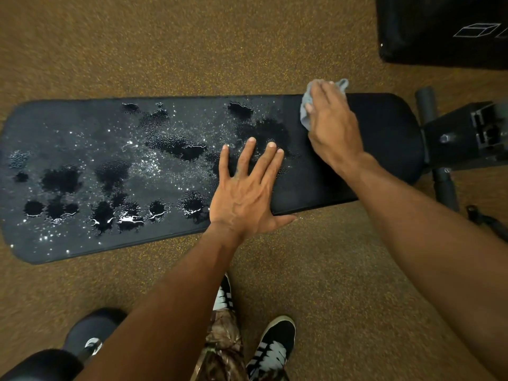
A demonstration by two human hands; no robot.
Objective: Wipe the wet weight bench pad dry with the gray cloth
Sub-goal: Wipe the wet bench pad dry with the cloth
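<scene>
At bench pad's [384, 138] far right edge, your R hand [334, 122] grips bunched gray cloth [305, 116] against dry section. L hand [244, 193] lies flat mid-pad, fingers spread. Water droplets [165, 144] cover pad's left portion.

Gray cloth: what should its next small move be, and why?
Probably sweep the gray cloth leftward along the bench pad: the right hand holds it at the dry-looking right end, while puddles cover the pad beyond the flat left hand.
</scene>
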